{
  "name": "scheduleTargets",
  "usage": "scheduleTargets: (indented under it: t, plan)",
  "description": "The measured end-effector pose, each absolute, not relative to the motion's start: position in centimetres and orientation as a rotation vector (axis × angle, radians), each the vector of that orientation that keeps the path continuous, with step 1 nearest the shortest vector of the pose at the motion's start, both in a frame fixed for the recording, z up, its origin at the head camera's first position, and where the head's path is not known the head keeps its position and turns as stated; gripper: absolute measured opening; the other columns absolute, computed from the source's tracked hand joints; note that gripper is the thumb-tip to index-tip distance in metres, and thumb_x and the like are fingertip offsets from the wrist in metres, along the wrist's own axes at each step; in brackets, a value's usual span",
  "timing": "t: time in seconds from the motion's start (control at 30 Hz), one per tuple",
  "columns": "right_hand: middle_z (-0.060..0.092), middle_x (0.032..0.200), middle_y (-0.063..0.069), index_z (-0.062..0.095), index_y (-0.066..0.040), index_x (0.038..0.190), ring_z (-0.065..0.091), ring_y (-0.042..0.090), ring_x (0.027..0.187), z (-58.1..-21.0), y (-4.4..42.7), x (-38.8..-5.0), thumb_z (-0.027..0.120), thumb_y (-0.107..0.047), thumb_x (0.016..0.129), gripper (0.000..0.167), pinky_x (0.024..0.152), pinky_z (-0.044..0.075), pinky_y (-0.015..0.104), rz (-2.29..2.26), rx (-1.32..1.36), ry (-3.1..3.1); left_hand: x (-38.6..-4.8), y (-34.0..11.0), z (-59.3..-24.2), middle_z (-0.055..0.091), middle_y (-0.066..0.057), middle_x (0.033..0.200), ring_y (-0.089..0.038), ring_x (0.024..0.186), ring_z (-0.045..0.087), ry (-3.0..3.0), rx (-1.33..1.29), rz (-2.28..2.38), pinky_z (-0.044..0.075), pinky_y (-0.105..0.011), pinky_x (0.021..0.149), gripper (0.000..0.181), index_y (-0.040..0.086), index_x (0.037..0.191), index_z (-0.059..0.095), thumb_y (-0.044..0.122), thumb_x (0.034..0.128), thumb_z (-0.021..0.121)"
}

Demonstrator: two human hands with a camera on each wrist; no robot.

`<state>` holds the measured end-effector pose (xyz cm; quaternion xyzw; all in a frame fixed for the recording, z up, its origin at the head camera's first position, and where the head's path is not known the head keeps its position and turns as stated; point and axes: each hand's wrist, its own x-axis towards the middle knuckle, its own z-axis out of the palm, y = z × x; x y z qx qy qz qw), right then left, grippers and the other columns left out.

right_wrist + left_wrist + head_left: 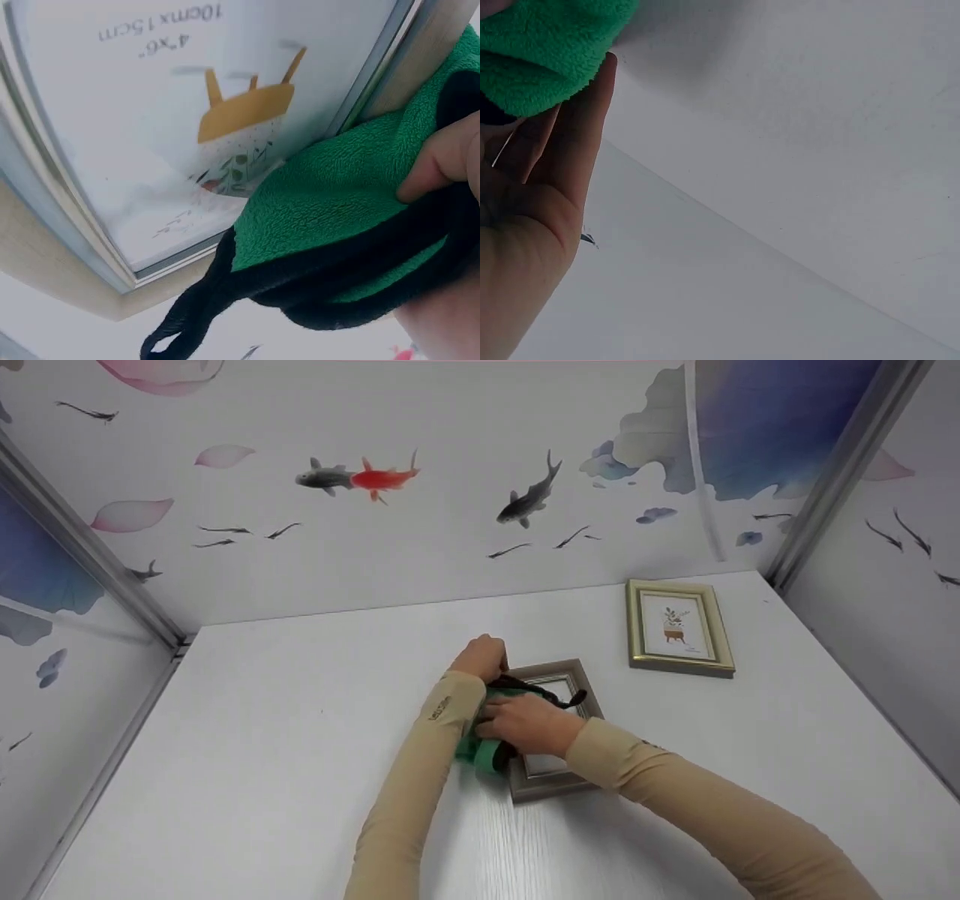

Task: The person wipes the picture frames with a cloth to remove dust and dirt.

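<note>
White walls (420,562) with painted fish and pink petals stood on the far, left and right sides. A big white table (300,720) reached up to the far wall. A tan right sleeve (697,787) and a tan left sleeve (412,780) came in from the near side.

A grey-brown picture frame (544,790) was in the middle of the table. The paper in it showed an orange-yellow plant stand with legs, and some leaves. A gold picture frame (679,630) lay farther back on the right, apart from the other one.

A green fuzzy cloth (330,202) with black edges was on the left part of the grey-brown frame, and some of it hung over the left side. The right hand (532,724) was on top of the frame, and its bent fingers held the bunched cloth. The left hand (484,658) was at the far left corner. Its fingers touched the cloth from behind, but one could not tell if they gripped it. The smallest thing was a black loop (199,307) on the cloth, pointing right across the frame.
</note>
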<state>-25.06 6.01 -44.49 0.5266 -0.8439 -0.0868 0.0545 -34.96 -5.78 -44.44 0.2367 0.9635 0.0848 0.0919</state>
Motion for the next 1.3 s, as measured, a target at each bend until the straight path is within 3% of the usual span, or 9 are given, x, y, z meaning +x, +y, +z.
scheduleTargets:
  t: [0.2,0.47,0.73,1.0,1.13,1.3]
  plan:
    - [0.066,0.109,-0.001,0.068,-0.02,0.1,0.057,0.016,0.103,-44.1,6.4,-22.6,0.075,-0.013,0.083,0.019,0.07,0.053,0.029,-0.287,1.697,-2.576,-34.6,-5.5,-44.2,0.066,-0.012,0.105,-0.026,0.103,0.06,2.861,0.666,0.259,0.05,-0.033,0.088,0.018,0.004,0.105,0.074,0.001,0.0916,0.063]
    - [0.066,0.115,-0.004,0.069,-0.024,0.102,0.058,0.013,0.106,-43.2,6.8,-19.4,0.082,-0.024,0.076,0.029,0.072,0.053,0.025,-0.412,1.804,-2.451,-34.3,-5.7,-43.7,0.067,-0.011,0.102,-0.024,0.1,0.061,2.927,0.68,0.213,0.051,-0.032,0.086,0.014,0.004,0.102,0.075,0.003,0.0907,0.066]
    - [0.066,0.103,-0.004,0.067,-0.019,0.092,0.06,0.012,0.093,-43.7,6.5,-22.7,0.077,-0.01,0.079,0.019,0.068,0.051,0.027,-0.187,1.79,-2.547,-34.4,-5.4,-44.1,0.07,-0.01,0.096,-0.024,0.092,0.065,2.948,0.676,0.194,0.054,-0.033,0.08,0.011,0.004,0.097,0.076,0.007,0.0881,0.07]
    - [0.067,0.09,-0.003,0.069,-0.022,0.098,0.061,0.013,0.08,-44.2,6.2,-26.8,0.082,-0.008,0.075,0.029,0.067,0.053,0.031,-0.277,1.566,-2.635,-34.5,-4.8,-44.4,0.069,-0.013,0.093,-0.027,0.087,0.067,2.998,0.73,0.142,0.055,-0.034,0.077,0.01,0.004,0.092,0.077,0.006,0.0892,0.068]
    - [0.067,0.093,-0.003,0.068,-0.021,0.096,0.061,0.014,0.085,-44.3,6.1,-26.4,0.081,-0.007,0.076,0.027,0.069,0.053,0.031,-0.253,1.595,-2.59,-34.5,-4.7,-44.1,0.07,-0.012,0.094,-0.027,0.088,0.067,3.004,0.696,0.125,0.055,-0.035,0.078,0.01,0.005,0.093,0.077,0.008,0.089,0.069]
    - [0.066,0.101,-0.005,0.067,-0.019,0.094,0.059,0.012,0.093,-44.0,6.8,-23.6,0.077,-0.007,0.078,0.022,0.072,0.051,0.026,-0.154,1.786,-2.538,-34.4,-5.0,-43.8,0.068,-0.012,0.097,-0.027,0.092,0.065,2.986,0.691,0.143,0.054,-0.034,0.08,0.01,0.004,0.095,0.076,0.008,0.0876,0.071]
